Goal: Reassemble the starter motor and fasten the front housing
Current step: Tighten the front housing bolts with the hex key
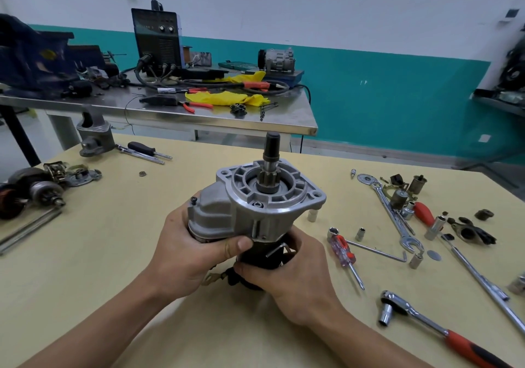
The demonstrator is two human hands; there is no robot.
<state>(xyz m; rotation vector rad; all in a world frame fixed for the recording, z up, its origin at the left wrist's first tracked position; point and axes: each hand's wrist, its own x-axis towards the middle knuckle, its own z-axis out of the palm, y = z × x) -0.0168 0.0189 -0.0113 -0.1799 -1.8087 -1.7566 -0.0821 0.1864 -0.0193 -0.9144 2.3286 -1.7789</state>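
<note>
The starter motor (250,214) stands upright over the table's middle, its silver front housing (272,194) on top and the pinion shaft (271,152) pointing up. My left hand (190,254) grips it from the left, thumb lying across the seam under the housing. My right hand (292,271) wraps the black motor body from the right and below, and holds a small hex key (279,247) against the body. A cable lug (210,278) sticks out between my hands.
To the right lie a red screwdriver (345,255), sockets, a combination wrench (393,214), a ratchet (426,322) with red handle and an extension bar (483,279). At left sit an armature (34,191), another housing (92,132) and rods. A steel bench (170,109) stands behind.
</note>
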